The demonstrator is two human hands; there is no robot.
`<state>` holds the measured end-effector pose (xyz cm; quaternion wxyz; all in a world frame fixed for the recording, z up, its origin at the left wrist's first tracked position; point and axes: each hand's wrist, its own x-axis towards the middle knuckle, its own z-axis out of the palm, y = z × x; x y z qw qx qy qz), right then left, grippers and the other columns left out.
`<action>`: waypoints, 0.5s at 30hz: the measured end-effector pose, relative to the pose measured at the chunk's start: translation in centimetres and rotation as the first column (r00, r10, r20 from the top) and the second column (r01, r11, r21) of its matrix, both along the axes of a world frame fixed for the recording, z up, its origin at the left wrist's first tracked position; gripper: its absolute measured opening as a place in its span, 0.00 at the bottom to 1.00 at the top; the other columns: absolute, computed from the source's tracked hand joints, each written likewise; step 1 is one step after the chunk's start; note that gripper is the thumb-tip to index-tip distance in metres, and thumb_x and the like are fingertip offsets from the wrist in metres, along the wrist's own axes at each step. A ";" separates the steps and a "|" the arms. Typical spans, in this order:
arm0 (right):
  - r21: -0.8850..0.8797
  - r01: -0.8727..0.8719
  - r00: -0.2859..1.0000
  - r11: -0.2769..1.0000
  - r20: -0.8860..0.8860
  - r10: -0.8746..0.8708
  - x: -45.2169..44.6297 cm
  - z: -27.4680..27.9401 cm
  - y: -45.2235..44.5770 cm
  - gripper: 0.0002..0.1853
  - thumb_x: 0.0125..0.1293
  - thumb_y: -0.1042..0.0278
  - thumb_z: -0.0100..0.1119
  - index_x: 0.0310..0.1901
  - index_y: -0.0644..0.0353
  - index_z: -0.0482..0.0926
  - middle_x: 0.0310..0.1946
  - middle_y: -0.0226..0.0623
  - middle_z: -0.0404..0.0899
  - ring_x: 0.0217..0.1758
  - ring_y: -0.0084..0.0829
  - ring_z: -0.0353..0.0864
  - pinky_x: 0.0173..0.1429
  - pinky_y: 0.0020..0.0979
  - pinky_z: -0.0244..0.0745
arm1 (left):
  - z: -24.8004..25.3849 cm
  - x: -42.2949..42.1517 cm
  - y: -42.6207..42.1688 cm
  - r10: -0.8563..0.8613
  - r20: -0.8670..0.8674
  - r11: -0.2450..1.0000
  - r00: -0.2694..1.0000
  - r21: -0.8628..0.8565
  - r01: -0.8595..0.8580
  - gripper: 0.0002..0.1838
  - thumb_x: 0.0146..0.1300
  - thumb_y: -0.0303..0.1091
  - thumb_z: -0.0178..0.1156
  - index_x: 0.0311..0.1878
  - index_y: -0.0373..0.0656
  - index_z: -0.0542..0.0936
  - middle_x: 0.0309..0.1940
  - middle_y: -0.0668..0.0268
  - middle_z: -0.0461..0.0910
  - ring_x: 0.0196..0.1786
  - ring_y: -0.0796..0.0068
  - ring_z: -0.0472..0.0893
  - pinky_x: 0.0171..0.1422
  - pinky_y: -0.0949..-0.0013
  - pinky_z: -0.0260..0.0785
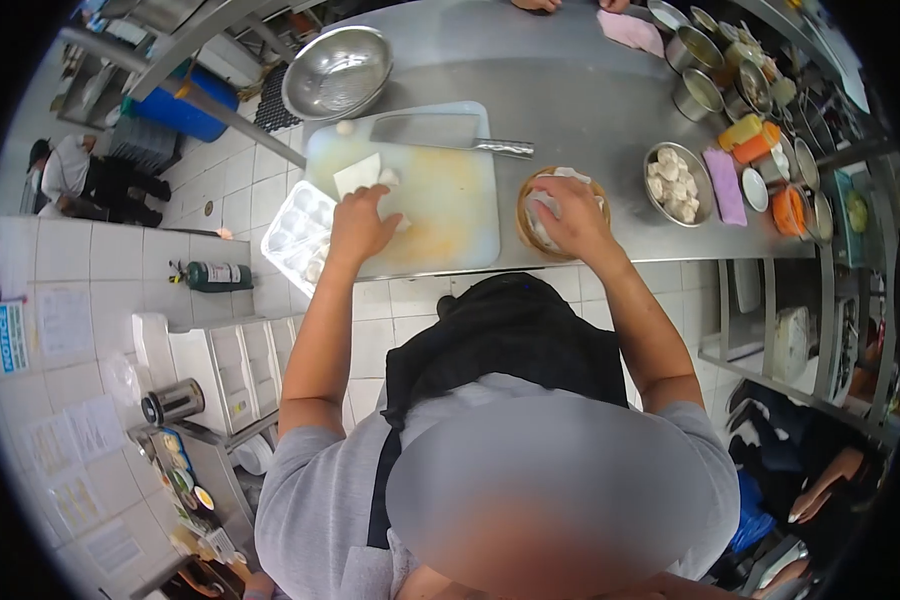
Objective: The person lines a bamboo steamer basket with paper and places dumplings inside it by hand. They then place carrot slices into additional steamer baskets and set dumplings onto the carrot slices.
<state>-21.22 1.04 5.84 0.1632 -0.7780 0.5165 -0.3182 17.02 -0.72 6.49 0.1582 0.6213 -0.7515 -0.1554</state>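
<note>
My left hand (364,222) is over the white cutting board (450,205), thumb and fingers apart, its fingertips beside a flat white square piece (358,175) and a small white lump (389,177). Over a round wooden basket (523,222) with white lining or contents is my right hand (570,215), its thumb and fingers spread and partly hiding what lies inside. A cleaver (430,130) lies across the back of the board, near a small round white piece (345,127). At the board's left edge sits a white plastic tray (295,225) with round hollows, some holding pale pieces.
A metal bowl (337,75) stands behind the board. Right of the basket are a bowl of white pieces (676,186), a purple cloth (725,187) and several metal containers (698,95). Another person's hands (537,5) show at the far table edge.
</note>
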 end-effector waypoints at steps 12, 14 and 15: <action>0.150 -0.416 0.899 0.897 -0.079 0.430 21.3 -4.8 -11.2 0.29 0.67 0.65 0.65 0.69 0.52 0.71 0.58 0.54 0.78 0.63 0.58 0.78 0.66 0.51 0.75 | -4.4 -2.8 3.6 0.095 0.278 0.978 0.956 -0.204 -0.038 0.17 0.57 0.37 0.73 0.51 0.52 0.85 0.39 0.62 0.85 0.53 0.57 0.82 0.72 0.41 0.58; 0.241 -0.375 0.901 0.895 -0.131 0.413 22.9 -5.3 -11.8 0.28 0.65 0.61 0.68 0.66 0.52 0.74 0.58 0.53 0.78 0.62 0.58 0.78 0.64 0.52 0.76 | -2.6 -2.7 4.7 0.126 0.003 0.978 0.992 -0.170 -0.124 0.15 0.58 0.37 0.73 0.49 0.50 0.85 0.41 0.61 0.85 0.53 0.56 0.82 0.72 0.43 0.56; 0.246 -0.372 0.901 0.895 -0.134 0.412 23.5 -6.1 -12.3 0.28 0.65 0.61 0.68 0.66 0.52 0.74 0.58 0.53 0.78 0.62 0.58 0.78 0.64 0.52 0.76 | -1.6 -2.2 5.0 0.130 -0.109 0.971 0.985 -0.185 -0.149 0.16 0.61 0.34 0.73 0.52 0.50 0.84 0.42 0.64 0.86 0.48 0.63 0.83 0.66 0.54 0.65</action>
